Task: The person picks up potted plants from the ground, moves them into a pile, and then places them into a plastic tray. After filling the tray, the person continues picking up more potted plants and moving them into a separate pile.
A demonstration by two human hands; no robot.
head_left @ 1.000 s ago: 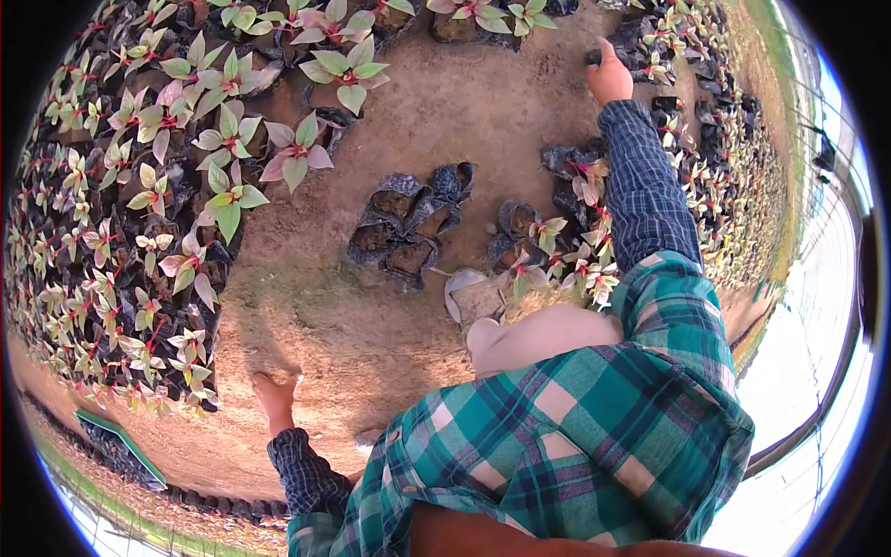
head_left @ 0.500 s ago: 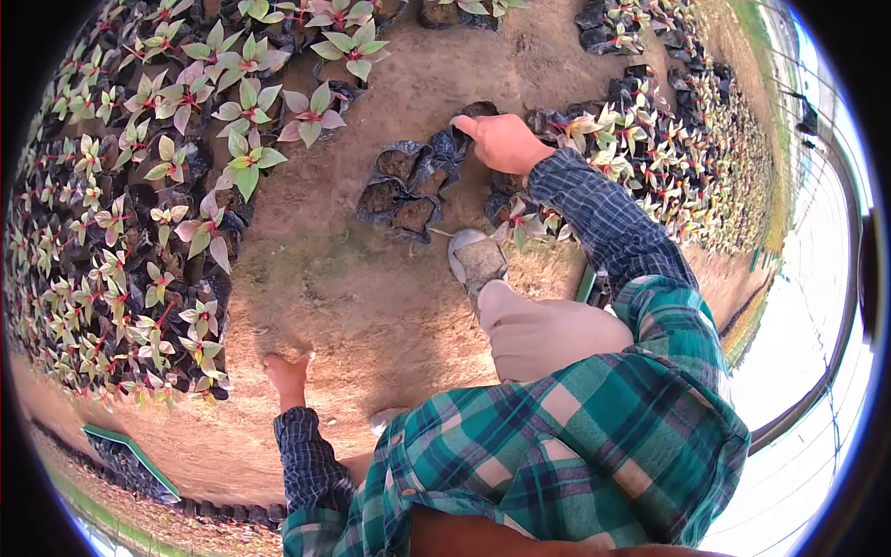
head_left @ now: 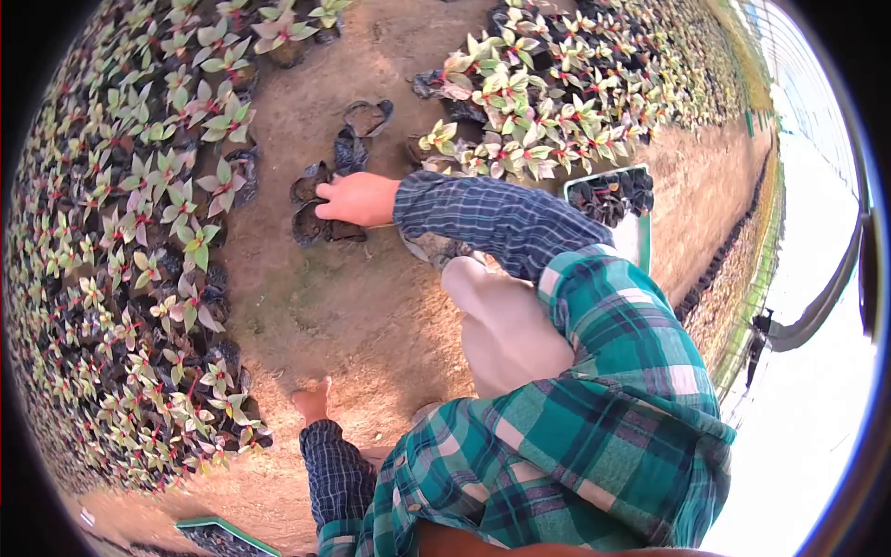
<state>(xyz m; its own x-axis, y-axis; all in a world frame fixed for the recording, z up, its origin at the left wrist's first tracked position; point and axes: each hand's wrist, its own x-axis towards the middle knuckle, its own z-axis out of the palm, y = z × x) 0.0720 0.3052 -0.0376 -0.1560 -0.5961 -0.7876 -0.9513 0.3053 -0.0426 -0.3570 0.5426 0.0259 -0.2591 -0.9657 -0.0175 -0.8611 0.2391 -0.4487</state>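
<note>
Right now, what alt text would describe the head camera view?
A person's right hand reaches down to a small cluster of soil-filled black bags on bare ground. The left hand is apart from them, at lower left. Leafy green-and-pink seedlings crowd the left and upper right.

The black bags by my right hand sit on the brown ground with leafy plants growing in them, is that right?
Not quite: no plants show in the black bags by your right hand. The head view shows only soil in their open tops. They do sit on the brown ground.
</note>
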